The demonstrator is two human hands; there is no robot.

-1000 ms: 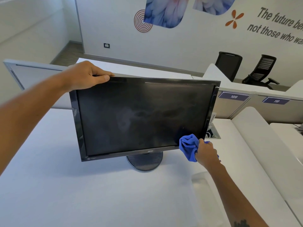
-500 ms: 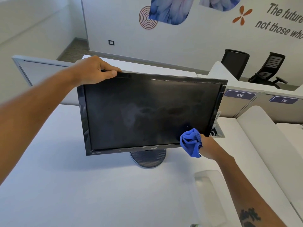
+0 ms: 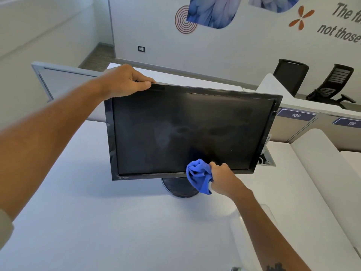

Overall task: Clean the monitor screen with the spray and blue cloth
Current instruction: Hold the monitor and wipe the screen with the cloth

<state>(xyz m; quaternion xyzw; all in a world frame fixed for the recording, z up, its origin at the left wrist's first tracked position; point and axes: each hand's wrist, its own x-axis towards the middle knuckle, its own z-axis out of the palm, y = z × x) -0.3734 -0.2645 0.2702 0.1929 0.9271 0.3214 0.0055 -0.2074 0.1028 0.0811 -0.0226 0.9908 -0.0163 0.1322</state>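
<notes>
A black monitor [image 3: 187,132] stands on a round base on the white desk [image 3: 101,222], its dark screen showing pale smears near the middle. My left hand [image 3: 125,81] grips the monitor's top left corner, fingers behind and thumb along the top edge. My right hand [image 3: 224,178] holds a bunched blue cloth [image 3: 198,174] pressed against the screen's bottom edge, a little right of centre. Of the spray bottle, only a possible sliver [image 3: 235,268] shows at the bottom edge of the view.
White curved dividers [image 3: 320,173] run along the right of the desk. A cable port [image 3: 266,160] sits behind the monitor's right corner. Grey partition panels [image 3: 58,81] stand behind, and two black office chairs [image 3: 291,75] stand by the far wall.
My right hand has slid the blue cloth leftward along the bottom edge of the screen, from the lower right corner toward the centre. My left hand keeps its grip on the top corner.
</notes>
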